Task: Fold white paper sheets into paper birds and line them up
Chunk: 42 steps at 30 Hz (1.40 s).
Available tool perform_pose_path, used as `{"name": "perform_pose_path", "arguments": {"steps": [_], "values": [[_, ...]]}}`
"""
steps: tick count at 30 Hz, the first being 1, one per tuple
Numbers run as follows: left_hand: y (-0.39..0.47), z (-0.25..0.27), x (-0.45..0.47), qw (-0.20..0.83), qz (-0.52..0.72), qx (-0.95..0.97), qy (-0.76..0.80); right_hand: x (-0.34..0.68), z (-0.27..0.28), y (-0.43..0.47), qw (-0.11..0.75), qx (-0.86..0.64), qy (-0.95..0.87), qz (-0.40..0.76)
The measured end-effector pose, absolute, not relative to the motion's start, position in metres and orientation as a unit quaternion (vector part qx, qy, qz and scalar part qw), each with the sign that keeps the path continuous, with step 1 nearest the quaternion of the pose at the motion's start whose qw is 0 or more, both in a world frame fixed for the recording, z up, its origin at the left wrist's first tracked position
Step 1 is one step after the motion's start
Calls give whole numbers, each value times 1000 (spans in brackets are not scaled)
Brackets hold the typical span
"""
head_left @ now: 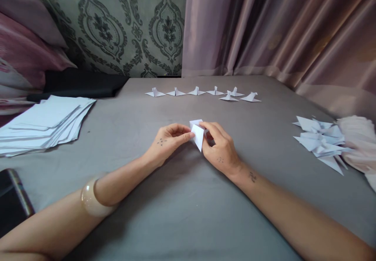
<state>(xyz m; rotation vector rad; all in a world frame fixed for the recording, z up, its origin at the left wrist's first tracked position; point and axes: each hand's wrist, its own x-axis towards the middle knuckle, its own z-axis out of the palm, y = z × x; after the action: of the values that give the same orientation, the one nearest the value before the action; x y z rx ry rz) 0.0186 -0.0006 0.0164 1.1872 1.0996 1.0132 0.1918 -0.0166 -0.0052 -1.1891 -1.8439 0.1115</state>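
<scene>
A small piece of folded white paper (197, 135) is held up between my two hands, over the middle of the grey surface. Its near flap hangs down to a point, and another part of it stands up behind. My left hand (172, 139) pinches its left edge between thumb and fingers. On the other side, my right hand (219, 145) grips the right edge, with the index finger at the top and the thumb lower down. Some of the right fingers are hidden behind the paper and hand.
Several folded paper birds (196, 91) stand in a row at the back. More folded paper pieces (321, 139) lie heaped at right beside a pale cloth (357, 139). At left are a stack of white sheets (47, 124), a black cloth (85, 84) and a dark phone-like object (13, 200).
</scene>
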Motion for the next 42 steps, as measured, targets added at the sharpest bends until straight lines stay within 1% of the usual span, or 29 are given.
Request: {"name": "perform_pose_path", "arguments": {"steps": [3,8,11,14,17,20,24,30,32,34,35,39,42], "values": [[0,17,18,600,438,470,477,194,-5,-15,473,-485,-734,39],[-3,16,19,673,428,411,443,194,-4,-14,478,-482,-733,23],[-3,13,20,675,457,399,419,192,-4,-15,477,-470,-742,27],[-4,10,21,603,508,447,422,192,-4,-14,491,-457,-740,48],[-8,13,22,479,543,535,435,192,-5,-13,513,-448,-729,66],[-13,17,22,370,544,607,446,193,-5,-12,530,-439,-720,92],[-16,20,21,308,523,651,455,192,-6,-12,536,-439,-711,118],[-10,18,16,204,520,717,417,193,-7,-12,520,-425,-725,151],[-8,19,14,188,510,740,397,194,-6,-13,516,-415,-731,165],[-6,21,12,213,493,756,374,195,-5,-14,511,-408,-734,184],[-6,22,11,241,483,756,369,195,-4,-14,508,-406,-734,197],[-2,22,9,405,478,680,381,195,1,-13,504,-396,-715,278],[2,17,9,506,499,585,391,196,6,-12,499,-371,-684,382]]}}
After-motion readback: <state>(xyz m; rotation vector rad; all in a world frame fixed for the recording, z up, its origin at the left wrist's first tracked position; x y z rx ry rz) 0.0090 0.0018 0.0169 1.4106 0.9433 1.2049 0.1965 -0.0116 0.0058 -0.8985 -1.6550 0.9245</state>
